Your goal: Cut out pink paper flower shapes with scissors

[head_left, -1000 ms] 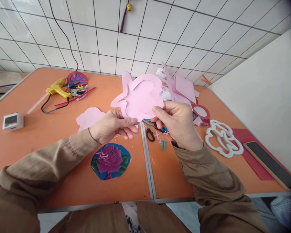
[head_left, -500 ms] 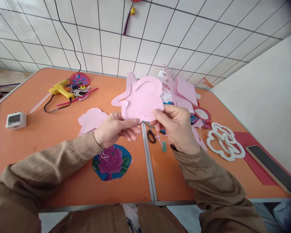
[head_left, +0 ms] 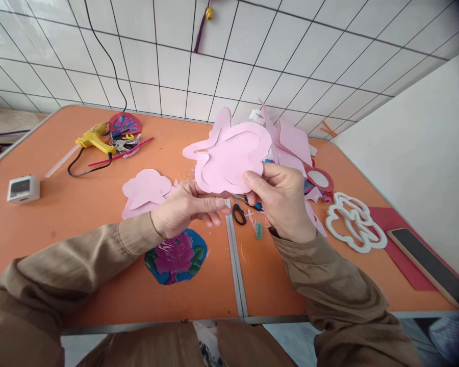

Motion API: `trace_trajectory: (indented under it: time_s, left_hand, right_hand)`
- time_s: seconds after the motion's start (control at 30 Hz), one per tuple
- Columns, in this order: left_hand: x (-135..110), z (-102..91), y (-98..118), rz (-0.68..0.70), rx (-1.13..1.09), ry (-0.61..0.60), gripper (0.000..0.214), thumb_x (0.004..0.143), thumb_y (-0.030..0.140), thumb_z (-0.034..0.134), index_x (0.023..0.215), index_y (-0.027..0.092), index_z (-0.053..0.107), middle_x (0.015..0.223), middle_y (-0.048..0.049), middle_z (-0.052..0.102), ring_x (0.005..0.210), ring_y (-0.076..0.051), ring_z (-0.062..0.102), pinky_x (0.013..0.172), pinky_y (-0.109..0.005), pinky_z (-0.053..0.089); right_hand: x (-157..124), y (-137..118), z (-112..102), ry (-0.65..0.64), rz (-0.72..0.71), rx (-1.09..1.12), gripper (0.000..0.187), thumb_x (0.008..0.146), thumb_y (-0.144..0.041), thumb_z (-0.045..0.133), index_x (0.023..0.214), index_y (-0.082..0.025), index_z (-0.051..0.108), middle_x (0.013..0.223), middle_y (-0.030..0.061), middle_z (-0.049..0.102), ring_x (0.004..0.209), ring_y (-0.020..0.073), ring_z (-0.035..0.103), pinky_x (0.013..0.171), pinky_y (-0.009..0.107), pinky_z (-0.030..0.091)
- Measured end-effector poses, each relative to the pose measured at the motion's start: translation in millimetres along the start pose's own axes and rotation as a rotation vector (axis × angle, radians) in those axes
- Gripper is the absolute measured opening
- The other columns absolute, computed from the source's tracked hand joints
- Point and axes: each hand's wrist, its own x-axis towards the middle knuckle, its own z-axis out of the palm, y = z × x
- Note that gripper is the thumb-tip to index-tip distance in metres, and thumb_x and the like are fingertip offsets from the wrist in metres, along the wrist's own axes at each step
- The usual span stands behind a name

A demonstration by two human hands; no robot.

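Note:
I hold a pink foam sheet (head_left: 229, 155) with a cloud-shaped outline drawn on it, raised above the middle of the orange table (head_left: 80, 214). My left hand (head_left: 187, 206) pinches its lower edge from the left. My right hand (head_left: 281, 199) pinches the lower right edge between thumb and fingers. Below the sheet, black-handled scissors (head_left: 237, 211) lie on the table between my hands.
A cut pink cloud shape (head_left: 145, 186) and a blue-and-magenta rose picture (head_left: 175, 255) lie to the left. A yellow glue gun (head_left: 94, 140), a white timer (head_left: 22, 188), pink scraps (head_left: 294, 142), a white foam outline (head_left: 352, 219) and a dark phone-like slab (head_left: 428, 262) are around.
The pink sheet has shifted slightly right and up between my hands; my left fingers now hold it nearer its bottom edge.

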Motion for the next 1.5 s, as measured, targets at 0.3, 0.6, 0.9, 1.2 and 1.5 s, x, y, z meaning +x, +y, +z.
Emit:
trace_trajectory:
  time_s: [0.3,0.6,0.9,1.2,1.5]
  left_hand:
    - [2,-0.5,-9,0.054,-0.073,0.006,0.035,0.059,0.034,0.09,0.081,0.012,0.075,0.069,-0.0039,0.077,0.048,-0.01,0.065,0.047,-0.019,0.053]
    - [7,-13.5,0,0.165,0.081,-0.097,0.031,0.068,0.038,0.085,0.08,0.01,0.078,0.068,-0.0076,0.076,0.057,-0.012,0.069,0.052,-0.018,0.054]
    - [11,-20.7,9,0.243,-0.005,-0.089,0.028,0.065,0.034,0.088,0.077,0.011,0.077,0.074,-0.0071,0.079,0.052,-0.012,0.07,0.047,-0.017,0.055]
    - [10,-17.0,9,0.201,-0.014,-0.035,0.032,0.062,0.037,0.089,0.07,0.009,0.075,0.067,-0.006,0.076,0.048,-0.01,0.067,0.045,-0.016,0.053]
    - [6,-11.8,1,0.149,0.007,-0.036,0.036,0.065,0.043,0.086,0.073,0.01,0.076,0.065,-0.006,0.075,0.052,-0.012,0.069,0.046,-0.016,0.052]
  right_hand:
    - [-1,1,1,0.02,-0.012,0.016,0.033,0.085,-0.021,0.065,0.054,-0.02,0.054,0.044,-0.0046,0.05,0.039,0.0092,0.045,0.041,0.025,0.032]
    - [1,3,-2,0.013,-0.006,0.084,0.032,0.085,-0.022,0.066,0.056,-0.019,0.055,0.044,-0.005,0.05,0.039,0.0084,0.045,0.04,0.024,0.03]
    - [5,2,-6,-0.027,-0.011,0.09,0.035,0.087,-0.022,0.065,0.054,-0.018,0.054,0.043,-0.0054,0.052,0.039,0.0069,0.045,0.042,0.023,0.032]
    - [5,5,-6,-0.019,-0.016,0.079,0.033,0.087,-0.023,0.065,0.056,-0.018,0.056,0.044,-0.0051,0.053,0.041,0.0073,0.046,0.044,0.023,0.034]
    - [3,7,1,0.019,-0.015,0.076,0.031,0.087,-0.028,0.066,0.058,-0.018,0.058,0.046,-0.0046,0.052,0.041,0.0089,0.048,0.043,0.024,0.036]
